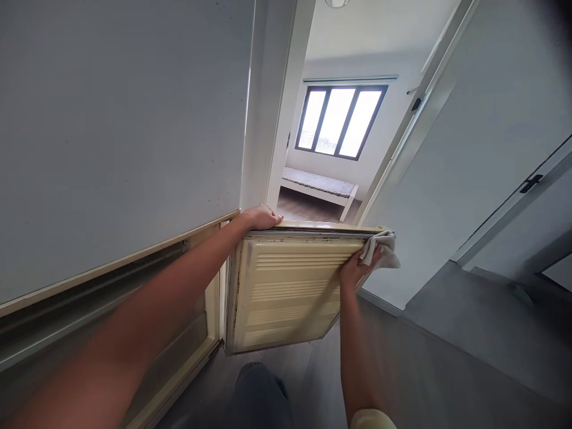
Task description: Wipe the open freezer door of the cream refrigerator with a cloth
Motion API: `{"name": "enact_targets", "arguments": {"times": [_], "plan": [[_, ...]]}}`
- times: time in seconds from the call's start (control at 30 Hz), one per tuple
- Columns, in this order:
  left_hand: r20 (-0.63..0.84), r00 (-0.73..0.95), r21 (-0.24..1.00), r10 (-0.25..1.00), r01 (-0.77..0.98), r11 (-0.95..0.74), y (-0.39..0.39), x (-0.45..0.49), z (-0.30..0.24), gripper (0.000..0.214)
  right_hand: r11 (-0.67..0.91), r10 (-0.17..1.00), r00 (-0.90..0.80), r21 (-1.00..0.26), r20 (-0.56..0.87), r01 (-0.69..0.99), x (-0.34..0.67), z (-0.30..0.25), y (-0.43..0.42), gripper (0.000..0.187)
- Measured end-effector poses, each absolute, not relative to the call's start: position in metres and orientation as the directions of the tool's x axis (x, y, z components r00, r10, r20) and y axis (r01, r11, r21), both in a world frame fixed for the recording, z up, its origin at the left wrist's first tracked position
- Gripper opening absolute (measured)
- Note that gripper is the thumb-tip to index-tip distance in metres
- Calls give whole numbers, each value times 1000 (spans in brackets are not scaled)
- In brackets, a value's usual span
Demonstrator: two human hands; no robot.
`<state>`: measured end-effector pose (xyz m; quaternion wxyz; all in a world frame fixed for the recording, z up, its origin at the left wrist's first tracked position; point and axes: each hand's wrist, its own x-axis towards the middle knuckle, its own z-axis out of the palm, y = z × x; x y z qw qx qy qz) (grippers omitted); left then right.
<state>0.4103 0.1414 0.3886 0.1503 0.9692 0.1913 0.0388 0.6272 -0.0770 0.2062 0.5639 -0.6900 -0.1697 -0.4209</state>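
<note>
A cream refrigerator door (295,292) with a ribbed inner panel stands swung open, its gasket darkly stained along the left and top edges. My left hand (261,217) is closed over the door's top edge near the hinge side, the fingertips partly hidden behind it. At the upper right corner, my right hand (353,273) presses a light grey cloth (388,247) against the door's outer edge. The cloth hides most of the right fingers. To the left is the open refrigerator compartment (187,333), largely covered by my left forearm.
Above the compartment is a closed grey-white upper door (125,131). Behind the open door, a doorway leads to a room with a window (342,122) and a low bed frame (319,183). A white wall (482,137) stands on the right; grey flooring (429,357) lies below.
</note>
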Motion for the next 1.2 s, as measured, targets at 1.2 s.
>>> {"name": "enact_targets", "arguments": {"times": [1.2], "plan": [[45,946,373,321,283,-884,142,413,385,50,-259,-315,704,-772,636,581,623,150,-103,74]]}}
